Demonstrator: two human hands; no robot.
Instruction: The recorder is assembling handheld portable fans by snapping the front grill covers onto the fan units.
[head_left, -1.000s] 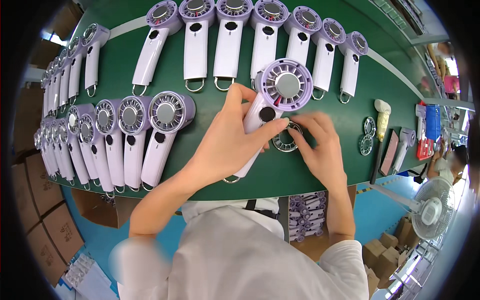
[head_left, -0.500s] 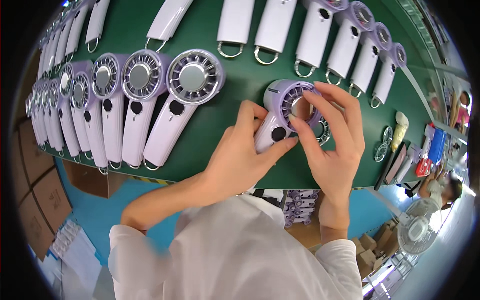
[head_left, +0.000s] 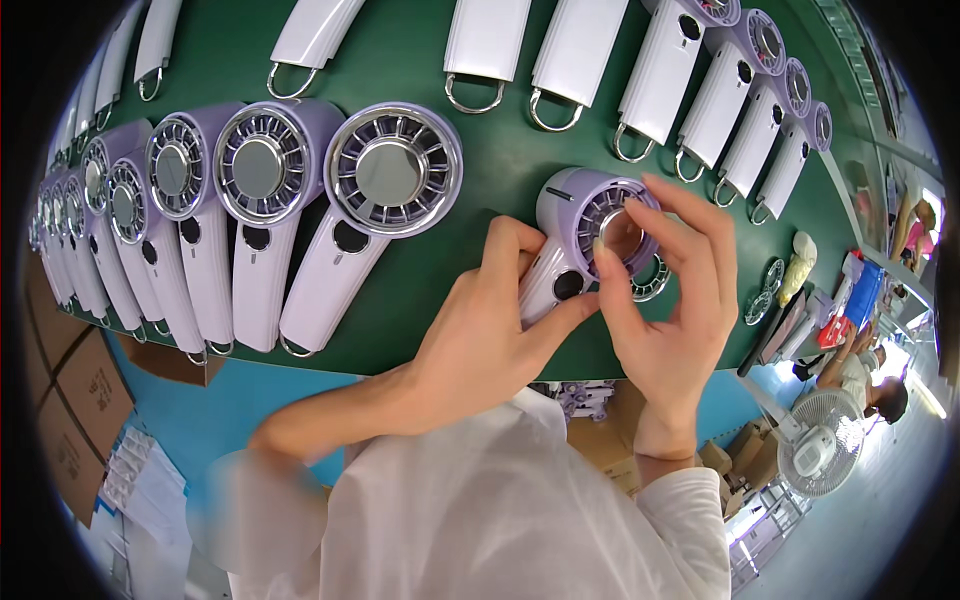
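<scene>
A white and lilac handheld fan is held tilted over the green table, its round head up and to the right. My left hand is closed round its white handle, with the thumb below the black oval button. Thumb and fingertips of my right hand are closed on the edge of the shiny round disc in the middle of the fan head. Whether that disc sits fully in the head I cannot tell. A chrome slotted ring lies just beyond the head, partly hidden by my right fingers.
Finished-looking handheld fans stand in a row at the left. More fans lie along the far side, with metal loops toward me. Chrome rings and a blue packet are at the right, near a white standing fan.
The view has shifted slightly, so the fans on the table appear larger and displaced. Both hands keep their hold, the right fingertips still at the disc.
</scene>
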